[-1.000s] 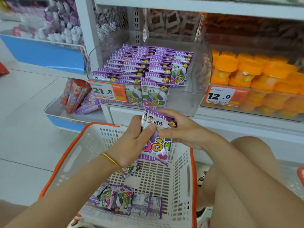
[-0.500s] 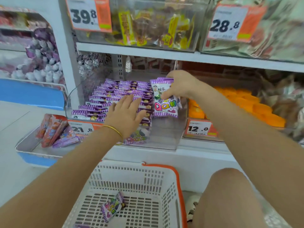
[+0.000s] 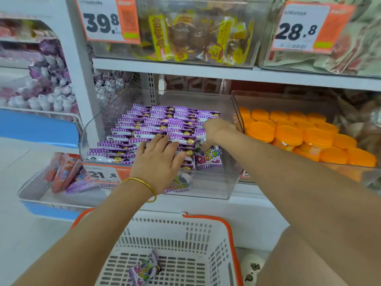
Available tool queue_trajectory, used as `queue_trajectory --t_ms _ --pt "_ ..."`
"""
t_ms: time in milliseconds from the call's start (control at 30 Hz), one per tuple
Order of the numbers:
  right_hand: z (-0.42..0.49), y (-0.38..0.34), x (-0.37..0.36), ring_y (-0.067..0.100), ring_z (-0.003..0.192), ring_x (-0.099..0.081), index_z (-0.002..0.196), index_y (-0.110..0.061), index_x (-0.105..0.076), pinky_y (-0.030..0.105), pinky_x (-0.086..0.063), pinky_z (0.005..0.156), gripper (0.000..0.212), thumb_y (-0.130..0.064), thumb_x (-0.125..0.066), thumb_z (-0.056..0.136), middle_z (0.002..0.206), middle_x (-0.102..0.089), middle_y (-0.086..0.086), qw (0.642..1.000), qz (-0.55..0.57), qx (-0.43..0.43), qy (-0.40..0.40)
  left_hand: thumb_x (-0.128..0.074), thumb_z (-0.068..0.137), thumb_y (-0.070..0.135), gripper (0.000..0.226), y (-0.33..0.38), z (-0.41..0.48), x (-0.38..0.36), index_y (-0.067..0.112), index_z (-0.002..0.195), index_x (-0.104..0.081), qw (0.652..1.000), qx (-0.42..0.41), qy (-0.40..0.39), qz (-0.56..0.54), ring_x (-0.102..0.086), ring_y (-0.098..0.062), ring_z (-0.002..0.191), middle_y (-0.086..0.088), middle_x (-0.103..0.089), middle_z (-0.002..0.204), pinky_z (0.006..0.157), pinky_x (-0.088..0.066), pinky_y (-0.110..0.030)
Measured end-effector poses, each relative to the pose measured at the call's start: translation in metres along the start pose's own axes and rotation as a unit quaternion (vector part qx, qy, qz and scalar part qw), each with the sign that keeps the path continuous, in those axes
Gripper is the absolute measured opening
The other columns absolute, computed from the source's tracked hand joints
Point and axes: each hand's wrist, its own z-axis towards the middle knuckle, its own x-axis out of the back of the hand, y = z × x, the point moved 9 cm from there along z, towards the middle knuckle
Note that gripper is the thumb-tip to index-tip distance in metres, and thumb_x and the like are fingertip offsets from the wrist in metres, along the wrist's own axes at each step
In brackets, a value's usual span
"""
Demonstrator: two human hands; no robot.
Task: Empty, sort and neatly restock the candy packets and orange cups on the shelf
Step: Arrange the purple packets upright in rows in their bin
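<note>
Below, one loose packet (image 3: 145,269), one basket (image 3: 206,218).

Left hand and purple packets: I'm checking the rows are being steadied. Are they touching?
Touching. Head view: the left hand lies flat, fingers spread, on top of the purple packets.

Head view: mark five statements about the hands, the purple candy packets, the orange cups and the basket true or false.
1. The left hand lies flat on the rows of purple foil candy packets in the clear plastic bin. True.
2. The white slotted plastic basket with an orange rim holds nothing. False: a loose purple packet lies in it.
3. The orange-lidded plastic cups fill the bin right of the packets. True.
4. The packets' bin carries a 39.8 price tag. False: its orange-and-white tag reads 21.8.
5. The right hand reaches among the cups. False: it grips an upright purple packet at the rows' front right.
</note>
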Motion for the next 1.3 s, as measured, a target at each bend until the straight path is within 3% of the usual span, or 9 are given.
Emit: queue_trajectory --t_ms 200,367,500,600,700,867,967,1100,1300 --pt "-0.005 0.003 -0.013 0.033 0.115 -0.050 0.128 -0.006 -0.039 0.036 -0.043 0.079 0.059 -0.020 -0.072 0.083 0.127 -0.047 0.014 1.000 0.022 0.012 0.019 0.010 0.072 0.061 0.092 0.002 -0.001 0.003 0.023 0.140 -0.040 0.999 -0.013 0.015 -0.033 -0.019 -0.020 0.142 -0.001 -0.033 0.150 0.115 -0.011 -0.043" --pt "-0.036 -0.004 0.023 0.038 0.121 -0.048 0.131 -0.002 -0.039 0.043 -0.043 0.094 0.054 -0.022 -0.066 0.088 0.133 -0.044 0.020 0.993 -0.084 0.024 0.080 -0.029 0.095 0.038 0.051 -0.007 -0.027 0.048 0.005 0.118 -0.061 0.963 -0.073 0.188 -0.177 -0.048 -0.030 0.119 -0.012 -0.058 0.123 0.104 -0.029 -0.032" --pt "-0.117 -0.019 0.052 0.039 0.107 -0.053 0.123 -0.005 -0.047 0.044 -0.044 0.087 0.047 -0.030 -0.066 0.088 0.120 -0.051 0.018 0.979 0.080 0.097 0.158 -0.039 0.093 0.016 0.030 -0.027 -0.105 0.047 0.001 0.106 -0.063 0.943 -0.071 0.260 -0.194 -0.050 -0.026 0.104 -0.012 -0.061 0.109 0.092 -0.032 -0.024" --pt "-0.170 -0.057 0.008 0.031 0.102 -0.047 0.107 -0.011 -0.059 0.040 -0.047 0.073 0.023 -0.025 -0.063 0.088 0.108 -0.053 0.010 0.956 0.101 0.196 0.193 -0.040 0.090 0.011 0.028 -0.047 -0.133 -0.014 0.002 0.102 -0.063 0.975 -0.079 0.152 -0.141 -0.052 -0.029 0.096 -0.013 -0.061 0.105 0.085 -0.038 -0.030" --pt "-0.190 -0.076 -0.024 0.027 0.100 -0.034 0.089 -0.011 -0.064 0.032 -0.038 0.057 0.014 -0.004 -0.065 0.076 0.103 -0.056 0.013 0.906 0.061 0.204 0.365 -0.040 0.086 0.013 0.029 -0.074 -0.158 -0.085 0.006 0.100 -0.065 0.994 -0.053 0.025 -0.096 -0.059 -0.032 0.091 -0.011 -0.063 0.104 0.077 -0.049 -0.039" --pt "-0.216 -0.064 -0.033 0.029 0.098 -0.046 0.095 -0.005 -0.067 0.028 -0.034 0.086 0.037 0.012 -0.058 0.063 0.104 -0.062 0.019 0.796 0.195 0.202 0.536 -0.036 0.082 0.016 0.035 -0.138 -0.212 -0.175 0.009 0.098 -0.067 0.986 0.103 -0.076 -0.109 -0.060 -0.037 0.091 -0.011 -0.064 0.103 0.073 -0.055 -0.042" --pt "-0.218 -0.117 -0.099 0.031 0.094 -0.052 0.097 -0.004 -0.065 0.032 -0.041 0.082 0.037 0.012 -0.059 0.065 0.101 -0.063 0.016 0.839 0.235 0.305 0.385 -0.046 0.091 0.009 0.031 -0.175 -0.238 -0.220 0.012 0.119 -0.059 0.953 0.233 -0.146 -0.129 -0.045 -0.033 0.118 -0.009 -0.052 0.126 0.099 -0.039 -0.042" --pt "-0.179 -0.165 -0.275 0.029 0.112 -0.050 0.121 -0.008 -0.057 0.042 -0.048 0.090 0.036 -0.004 -0.058 0.085 0.123 -0.054 0.009 0.935 0.126 0.331 -0.005 -0.051 0.093 0.017 0.042 -0.196 -0.267 -0.271 0.019 0.135 -0.045 0.901 0.330 -0.246 -0.134 -0.039 -0.030 0.126 -0.010 -0.039 0.140 0.103 -0.035 -0.038" --pt "-0.152 -0.168 -0.445 0.035 0.135 -0.028 0.142 -0.013 -0.034 0.046 -0.038 0.104 0.056 -0.016 -0.058 0.091 0.147 -0.031 0.012 0.918 0.029 0.277 -0.282 -0.053 0.093 0.032 0.061 -0.212 -0.316 -0.340 0.022 0.145 -0.024 0.808 0.410 -0.403 -0.126 -0.028 -0.040 0.134 -0.020 -0.020 0.149 0.107 -0.034 -0.046"
